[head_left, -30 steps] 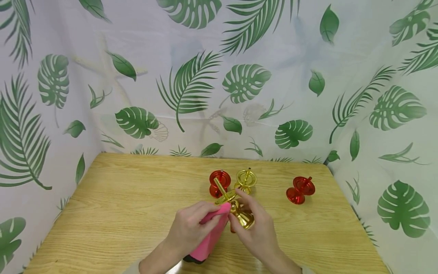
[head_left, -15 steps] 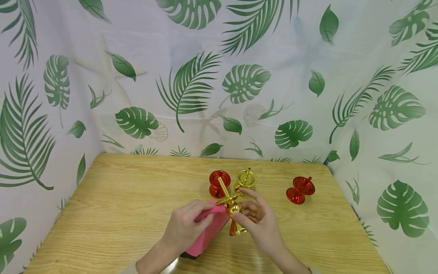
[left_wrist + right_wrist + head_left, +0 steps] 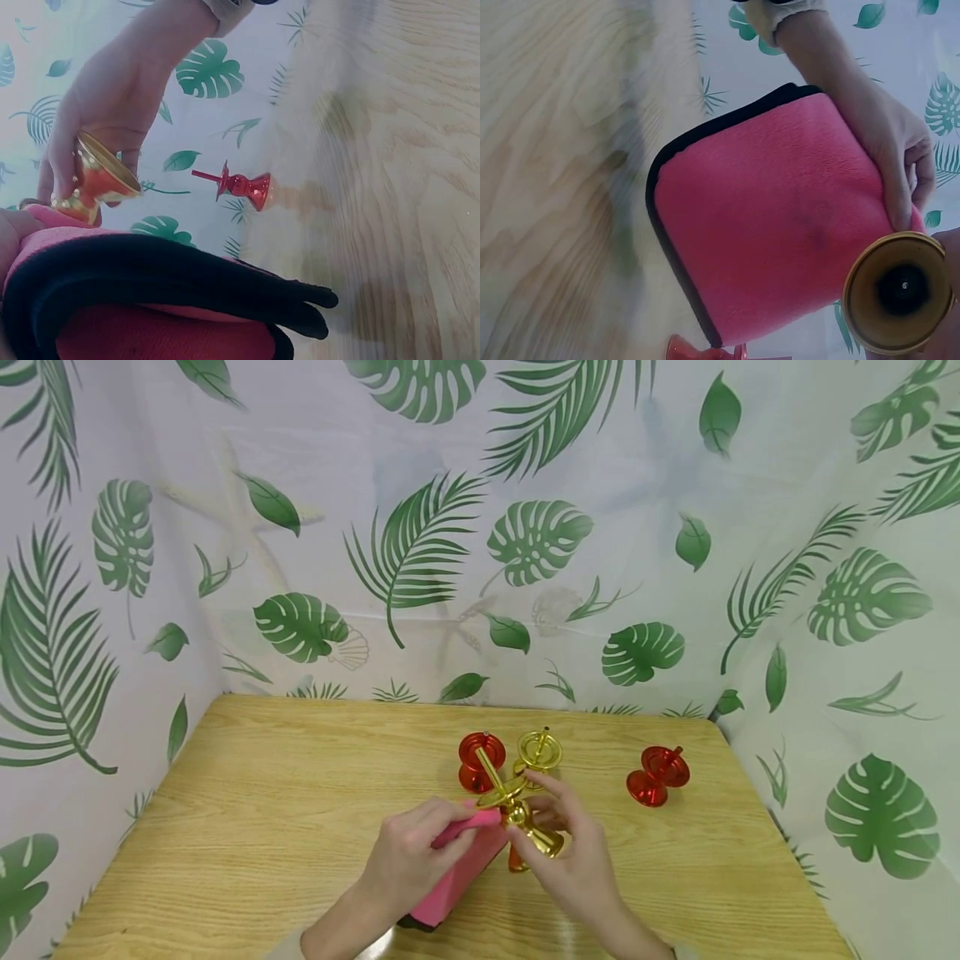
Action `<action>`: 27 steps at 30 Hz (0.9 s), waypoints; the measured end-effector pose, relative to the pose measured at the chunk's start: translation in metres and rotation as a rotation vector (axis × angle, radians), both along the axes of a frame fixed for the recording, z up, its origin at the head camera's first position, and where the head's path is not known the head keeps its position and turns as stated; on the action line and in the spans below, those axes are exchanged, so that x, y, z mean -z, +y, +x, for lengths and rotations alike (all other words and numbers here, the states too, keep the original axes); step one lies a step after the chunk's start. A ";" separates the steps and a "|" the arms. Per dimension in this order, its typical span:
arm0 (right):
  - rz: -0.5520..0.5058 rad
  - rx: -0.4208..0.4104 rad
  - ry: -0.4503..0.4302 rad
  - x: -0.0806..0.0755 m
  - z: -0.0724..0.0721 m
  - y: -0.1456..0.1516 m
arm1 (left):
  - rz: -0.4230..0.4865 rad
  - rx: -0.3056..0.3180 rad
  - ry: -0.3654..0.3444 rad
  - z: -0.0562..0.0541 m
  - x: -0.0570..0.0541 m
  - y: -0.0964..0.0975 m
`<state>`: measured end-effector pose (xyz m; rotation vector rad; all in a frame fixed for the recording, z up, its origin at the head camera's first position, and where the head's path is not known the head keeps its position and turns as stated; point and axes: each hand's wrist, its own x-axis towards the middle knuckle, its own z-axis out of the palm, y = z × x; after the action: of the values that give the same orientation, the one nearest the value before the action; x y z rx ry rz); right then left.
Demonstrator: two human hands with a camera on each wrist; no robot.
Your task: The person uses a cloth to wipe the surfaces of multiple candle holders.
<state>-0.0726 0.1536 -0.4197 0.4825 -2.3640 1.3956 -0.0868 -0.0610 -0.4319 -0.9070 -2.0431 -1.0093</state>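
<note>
Left hand [image 3: 408, 853]: fingers curled, pinching a folded corner of the cloth – probably bunched to suit the narrow neck
Right hand [image 3: 573, 852]: fingers curled round the gold candle holder [image 3: 517, 815], likely to steady it
Gold candle holder: off the table [image 3: 300, 793], tilted, spike up and leaning left, seemingly so cloth reaches under the dish
Cloth [image 3: 468, 868]: pink, dark edging, hangs below left hand, upper end at the neck – exact contact hard to tell
Other holders: red [image 3: 471, 760] and gold [image 3: 540, 750] close together behind, second red [image 3: 664, 767] apart at right; likely parked out of the way
</note>
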 end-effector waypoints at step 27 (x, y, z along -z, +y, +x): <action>-0.244 -0.088 -0.301 -0.001 -0.001 -0.001 | 0.015 -0.016 0.016 -0.001 -0.003 -0.002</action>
<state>-0.0739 0.1525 -0.4186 0.3309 -2.3724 1.8839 -0.0882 -0.0629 -0.4292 -0.8868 -2.0240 -1.0039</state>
